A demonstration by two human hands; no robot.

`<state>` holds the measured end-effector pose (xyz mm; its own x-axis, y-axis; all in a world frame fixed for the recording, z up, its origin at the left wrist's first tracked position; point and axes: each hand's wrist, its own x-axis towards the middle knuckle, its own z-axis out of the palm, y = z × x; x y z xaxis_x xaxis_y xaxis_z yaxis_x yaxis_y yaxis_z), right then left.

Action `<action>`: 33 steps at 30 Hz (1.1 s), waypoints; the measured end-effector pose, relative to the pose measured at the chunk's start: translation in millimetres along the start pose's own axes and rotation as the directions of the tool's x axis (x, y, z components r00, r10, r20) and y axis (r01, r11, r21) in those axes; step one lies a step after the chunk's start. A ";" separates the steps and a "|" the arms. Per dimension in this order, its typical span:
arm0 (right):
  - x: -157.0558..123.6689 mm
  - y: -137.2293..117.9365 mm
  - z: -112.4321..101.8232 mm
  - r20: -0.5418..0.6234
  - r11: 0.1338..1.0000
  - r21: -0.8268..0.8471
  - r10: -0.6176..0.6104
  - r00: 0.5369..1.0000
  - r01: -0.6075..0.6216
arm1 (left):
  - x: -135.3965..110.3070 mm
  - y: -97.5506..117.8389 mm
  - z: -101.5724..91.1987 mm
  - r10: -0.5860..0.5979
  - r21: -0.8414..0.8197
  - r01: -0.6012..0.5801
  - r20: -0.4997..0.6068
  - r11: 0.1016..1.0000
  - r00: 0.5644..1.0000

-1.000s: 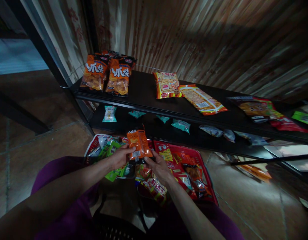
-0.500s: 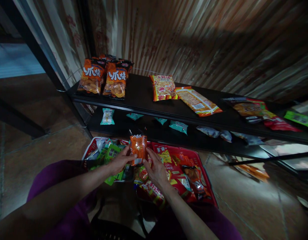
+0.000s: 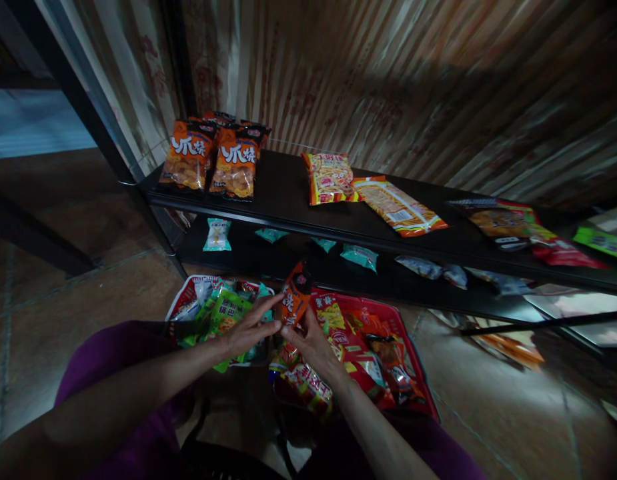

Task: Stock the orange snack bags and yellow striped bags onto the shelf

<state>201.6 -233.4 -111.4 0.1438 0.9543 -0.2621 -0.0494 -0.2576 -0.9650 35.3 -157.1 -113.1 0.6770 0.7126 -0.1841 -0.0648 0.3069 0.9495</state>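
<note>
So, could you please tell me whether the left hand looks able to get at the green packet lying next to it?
Probably yes. The green packet lies uncovered right beside the left hand, nothing between them. That hand's fingers are at the orange packet, though, which the right hand grips.

Left forearm (image 3: 138, 380): bare, enters from lower left, runs up and rightward toward centre. Wrist straight.
Left hand (image 3: 248, 328): back of hand upward, fingers (image 3: 268, 305) extended and slightly spread, tips directed at right hand.
Right forearm (image 3: 373, 427): bare, enters from lower right of centre, runs up and leftward. Wrist slightly bent.
Right hand (image 3: 311, 340): back toward camera, thumb and fingertips pinched together.
Both hands just beside each other in front of body, fingertips nearly meeting.
</note>
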 end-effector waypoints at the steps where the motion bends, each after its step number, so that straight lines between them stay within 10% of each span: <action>1: 0.1 1.1 0.0 -0.024 1.000 -0.007 0.015 1.000 -0.016 | -1.3 1.3 1.3 0.003 0.026 -0.004 0.015 1.000 1.000; 8: 3.1 5.3 -3.9 -0.184 0.991 0.124 0.068 0.981 -0.046 | -0.9 -6.4 2.5 0.019 0.019 -0.020 0.071 1.000 0.997; 16: 0.0 -18.9 -5.0 -0.086 0.853 0.470 0.301 0.950 -0.227 | 16.4 -18.8 -6.7 -0.048 0.015 0.054 -0.265 0.998 0.963; 20: -1.5 -18.7 -9.5 -0.015 0.812 0.519 0.322 0.947 -0.268 | 13.9 -21.2 -2.5 -0.270 -0.199 0.264 -0.005 0.944 0.963; 24: 0.3 -14.6 -15.5 -0.029 0.809 0.529 0.320 0.947 -0.257 | 10.8 -18.9 1.6 -0.228 -0.238 0.275 0.208 0.931 0.951; 33: 8.3 -0.1 -7.6 -0.128 0.859 0.482 0.266 0.955 -0.175 | 12.2 -21.3 -2.0 -0.163 -0.211 0.176 0.077 0.961 0.984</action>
<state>210.3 -226.6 -113.6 0.2505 0.8239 -0.5084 -0.5438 -0.3147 -0.7780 43.5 -153.7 -136.1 0.7332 0.6020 -0.3162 -0.0979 0.5536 0.8270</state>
